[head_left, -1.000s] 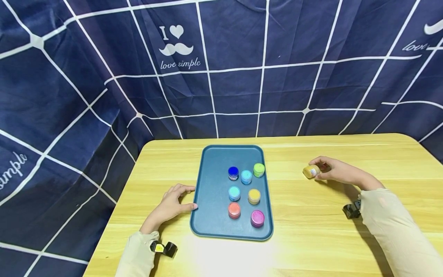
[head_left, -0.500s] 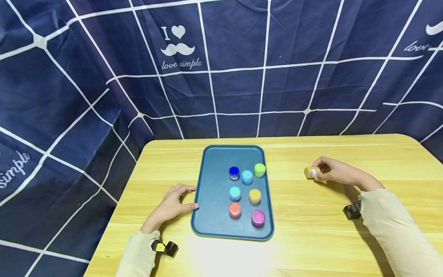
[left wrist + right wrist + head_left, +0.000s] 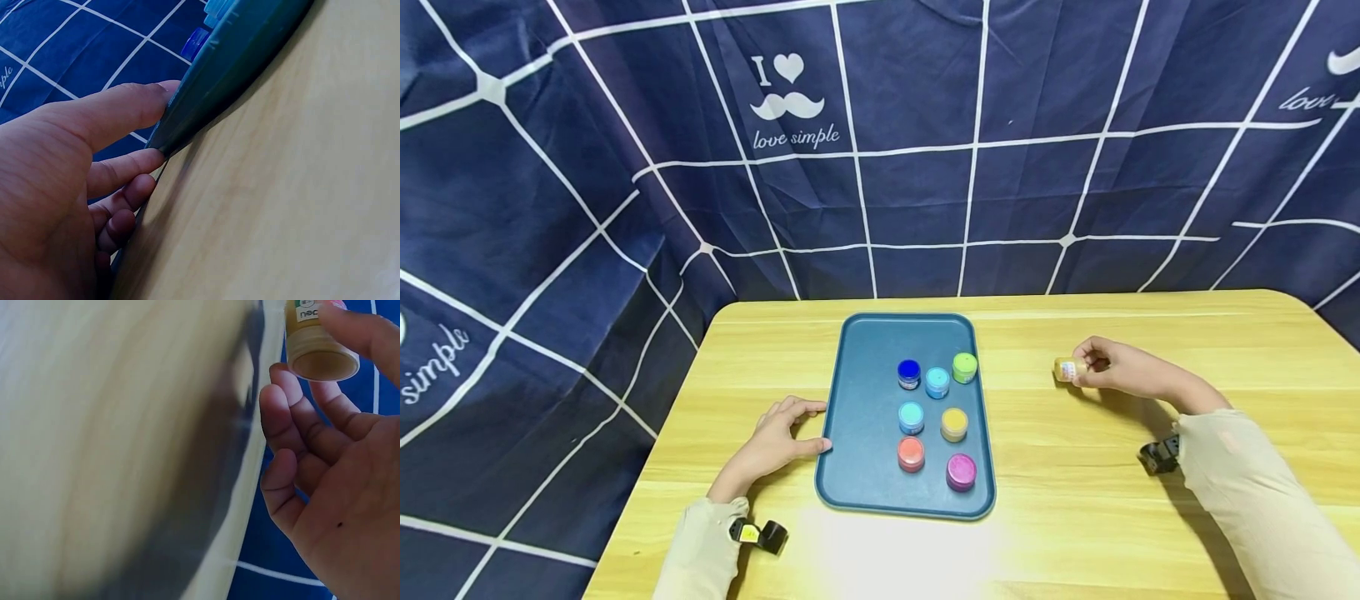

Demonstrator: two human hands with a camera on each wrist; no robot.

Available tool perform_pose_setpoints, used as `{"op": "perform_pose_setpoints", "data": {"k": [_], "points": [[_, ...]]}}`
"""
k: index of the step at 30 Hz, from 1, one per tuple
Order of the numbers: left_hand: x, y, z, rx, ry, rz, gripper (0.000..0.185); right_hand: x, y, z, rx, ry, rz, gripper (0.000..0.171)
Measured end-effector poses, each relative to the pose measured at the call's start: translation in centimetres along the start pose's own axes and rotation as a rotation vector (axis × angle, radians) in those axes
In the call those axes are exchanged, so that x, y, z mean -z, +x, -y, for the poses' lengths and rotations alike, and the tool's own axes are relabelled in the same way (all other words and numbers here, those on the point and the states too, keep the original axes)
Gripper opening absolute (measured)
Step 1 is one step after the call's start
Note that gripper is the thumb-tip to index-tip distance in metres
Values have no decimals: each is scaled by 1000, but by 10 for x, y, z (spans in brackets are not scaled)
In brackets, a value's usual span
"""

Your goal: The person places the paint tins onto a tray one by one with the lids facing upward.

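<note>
Right hand pinching tan paint jar; left hand relaxed, thumb against tray edge.

Bare yellow wooden tabletop lies open from 3 to 6 o'clock of the dark teal rectangular plastic tray. Seven small round paint pots crowd its 3 o'clock half; its 9 o'clock half is free.

1. A staged recording corner, not a lived-in room: navy cloth backdrop with a white grid hangs behind and to both sides, shutting off everything else.
2. The cloth is printed "I love simple" with a moustache mark.
3. One light wooden table with rounded corners.
4. It carries a blue tray of small colored paint jars.
5. Small black cameras are strapped at both wrists.
</note>
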State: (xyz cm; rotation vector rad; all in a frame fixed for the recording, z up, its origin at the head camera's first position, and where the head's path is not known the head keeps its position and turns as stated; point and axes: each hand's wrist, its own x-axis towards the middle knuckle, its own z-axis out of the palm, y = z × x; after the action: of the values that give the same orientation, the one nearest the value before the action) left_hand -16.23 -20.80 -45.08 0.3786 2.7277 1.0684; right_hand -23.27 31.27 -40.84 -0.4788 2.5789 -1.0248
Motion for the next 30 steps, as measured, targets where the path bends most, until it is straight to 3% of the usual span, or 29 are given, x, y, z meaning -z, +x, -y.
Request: {"op": "perform_pose_setpoints", "data": {"k": [16,30], "points": [[1,-1,-1,-6,0,-1,58,-12,8,46,134,13,12,27],[1,-1,-2,-5,-6,0,58,-35,20,82,243,-16,20,27]]}}
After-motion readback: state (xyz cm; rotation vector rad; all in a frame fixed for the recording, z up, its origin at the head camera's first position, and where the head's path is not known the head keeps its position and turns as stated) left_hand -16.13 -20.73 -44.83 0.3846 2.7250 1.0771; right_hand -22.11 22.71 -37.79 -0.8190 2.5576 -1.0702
